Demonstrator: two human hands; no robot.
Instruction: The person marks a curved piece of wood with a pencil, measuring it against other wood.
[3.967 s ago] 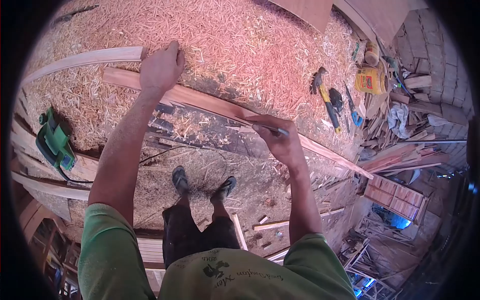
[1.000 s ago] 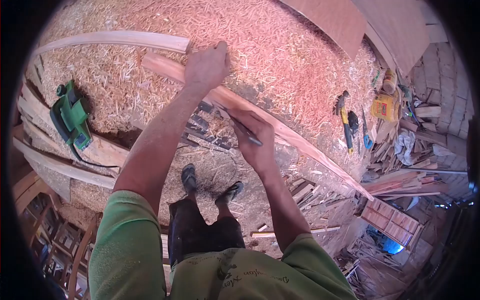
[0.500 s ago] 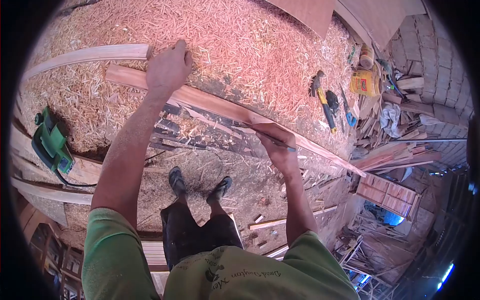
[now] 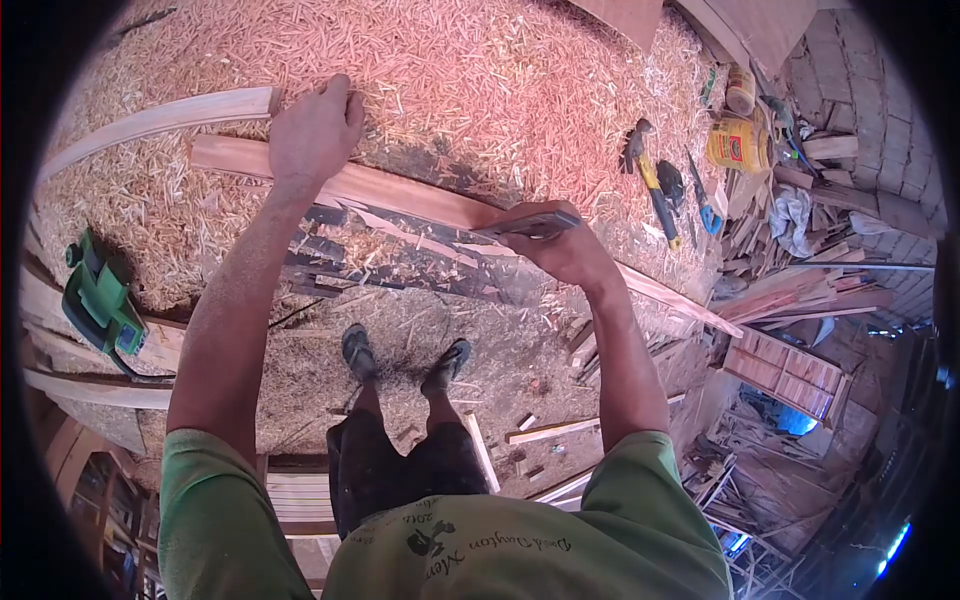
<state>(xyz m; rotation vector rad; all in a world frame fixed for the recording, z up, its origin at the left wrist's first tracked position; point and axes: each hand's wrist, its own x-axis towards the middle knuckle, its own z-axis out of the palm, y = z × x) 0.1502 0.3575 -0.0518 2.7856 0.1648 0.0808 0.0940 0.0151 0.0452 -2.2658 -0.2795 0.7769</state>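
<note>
A long, narrow wooden plank (image 4: 412,194) lies slanting over the work surface. Near its left end, my left hand (image 4: 310,135) is closed over it, fingers reaching past the far edge and thumb toward the right. My right hand (image 4: 562,250) is closed around a slim dark grey tool (image 4: 545,222), held low over the plank's middle with its narrow end pointing left. I cannot tell what kind of tool it is. Beyond my left wrist, a curved wooden piece (image 4: 165,118) ends beside my left hand.
Wood shavings (image 4: 450,80) cover the surface. A green power tool (image 4: 103,295) rests at the left. On the right lie a yellow-handled hammer (image 4: 652,185), a blue-handled tool (image 4: 708,215) and a yellow container (image 4: 738,145). Scrap wood (image 4: 800,285) is piled by the block wall.
My right hand has risen toward the far side, and the tool in it has turned from slanting down-right to nearly level. My left hand stays on the plank; the view has shifted slightly.
</note>
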